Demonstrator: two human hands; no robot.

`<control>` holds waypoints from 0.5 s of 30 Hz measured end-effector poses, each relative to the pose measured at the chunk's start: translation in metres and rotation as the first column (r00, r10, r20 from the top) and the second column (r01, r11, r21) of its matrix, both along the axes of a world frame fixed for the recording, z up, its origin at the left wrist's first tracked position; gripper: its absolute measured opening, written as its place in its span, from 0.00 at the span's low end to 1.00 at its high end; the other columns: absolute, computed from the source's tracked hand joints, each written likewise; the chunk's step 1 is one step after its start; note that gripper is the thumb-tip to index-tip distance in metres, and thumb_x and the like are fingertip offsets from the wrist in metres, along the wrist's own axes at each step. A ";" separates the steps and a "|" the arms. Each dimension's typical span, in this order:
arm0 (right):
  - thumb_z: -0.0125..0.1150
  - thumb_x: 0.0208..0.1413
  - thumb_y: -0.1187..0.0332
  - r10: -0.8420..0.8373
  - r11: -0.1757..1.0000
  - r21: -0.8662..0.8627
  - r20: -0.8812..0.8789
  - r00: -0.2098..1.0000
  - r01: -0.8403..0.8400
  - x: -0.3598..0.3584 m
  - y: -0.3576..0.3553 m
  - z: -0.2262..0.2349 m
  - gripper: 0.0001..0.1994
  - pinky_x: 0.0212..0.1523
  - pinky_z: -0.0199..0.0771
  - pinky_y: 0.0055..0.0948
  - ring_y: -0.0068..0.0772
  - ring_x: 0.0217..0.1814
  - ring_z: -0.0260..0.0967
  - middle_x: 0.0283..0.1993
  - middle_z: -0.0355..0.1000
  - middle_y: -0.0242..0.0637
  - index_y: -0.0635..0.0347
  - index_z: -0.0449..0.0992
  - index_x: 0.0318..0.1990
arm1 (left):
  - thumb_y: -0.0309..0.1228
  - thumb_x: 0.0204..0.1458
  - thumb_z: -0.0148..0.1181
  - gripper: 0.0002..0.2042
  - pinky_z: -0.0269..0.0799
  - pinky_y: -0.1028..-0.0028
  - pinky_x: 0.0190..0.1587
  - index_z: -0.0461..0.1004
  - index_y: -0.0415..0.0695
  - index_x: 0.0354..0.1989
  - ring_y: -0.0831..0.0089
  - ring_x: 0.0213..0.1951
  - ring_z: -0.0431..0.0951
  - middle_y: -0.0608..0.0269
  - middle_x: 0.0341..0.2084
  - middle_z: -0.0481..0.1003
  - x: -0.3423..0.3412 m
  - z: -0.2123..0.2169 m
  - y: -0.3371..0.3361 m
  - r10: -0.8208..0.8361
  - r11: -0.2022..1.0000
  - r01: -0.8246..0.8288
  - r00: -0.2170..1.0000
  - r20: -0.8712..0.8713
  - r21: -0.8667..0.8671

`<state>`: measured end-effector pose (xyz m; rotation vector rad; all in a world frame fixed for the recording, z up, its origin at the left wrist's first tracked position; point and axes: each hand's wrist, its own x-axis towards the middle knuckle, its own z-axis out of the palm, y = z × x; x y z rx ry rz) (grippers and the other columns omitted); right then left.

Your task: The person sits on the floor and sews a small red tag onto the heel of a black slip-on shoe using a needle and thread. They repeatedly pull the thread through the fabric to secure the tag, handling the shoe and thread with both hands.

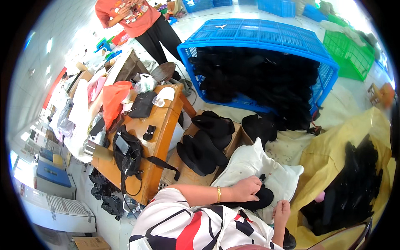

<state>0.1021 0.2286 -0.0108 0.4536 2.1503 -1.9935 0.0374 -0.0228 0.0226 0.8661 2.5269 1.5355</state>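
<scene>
A black, rounded, slipper-shaped piece [264, 197] lies across my lap on a white cloth [243, 162]. My left hand [246, 189], with a gold bracelet at the wrist, is closed on this piece from above, its fingers curled. Just right of the piece, my right hand [282, 209] is raised with its fingertips pinched together. Whatever sits in that pinch is too small to make out. In front of my lap, a cardboard box [193, 178] holds several similar black pieces [204, 146].
A big blue crate [258, 35] lies tipped toward me, full of black pieces. On the right, a yellow sack [318, 154] holds more. To the left stands a wooden table [160, 125] with a black bag [127, 152]. Beyond it, a person in an orange shirt [137, 18] stands.
</scene>
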 end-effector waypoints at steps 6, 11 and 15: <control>0.50 0.67 0.69 0.007 1.000 -0.023 -0.051 0.999 -0.008 -0.011 0.000 0.012 0.06 0.19 0.56 0.16 0.13 0.18 0.57 0.19 0.63 0.26 0.60 0.67 0.37 | 0.25 0.40 0.67 0.13 0.69 0.65 0.36 0.64 0.42 0.23 0.58 0.31 0.72 0.57 0.27 0.71 -0.001 -0.024 0.006 0.083 0.989 -0.032 0.926 0.369 -0.142; 0.50 0.67 0.69 -0.018 0.995 -0.104 -0.120 0.993 0.005 -0.013 0.004 0.031 0.06 0.20 0.57 0.15 0.13 0.18 0.57 0.20 0.62 0.26 0.61 0.67 0.37 | 0.25 0.43 0.65 0.17 0.70 0.69 0.38 0.65 0.40 0.39 0.68 0.32 0.73 0.59 0.28 0.71 0.001 -0.022 0.015 0.121 0.984 -0.165 0.885 0.449 0.060; 0.50 0.65 0.73 -0.126 0.967 -0.240 -0.170 0.977 0.083 -0.007 0.011 0.060 0.04 0.16 0.53 0.16 0.13 0.16 0.54 0.20 0.61 0.26 0.61 0.67 0.37 | 0.26 0.43 0.66 0.21 0.70 0.69 0.39 0.64 0.40 0.46 0.67 0.32 0.73 0.58 0.28 0.72 0.004 -0.034 0.009 0.112 0.989 -0.144 0.862 0.494 0.027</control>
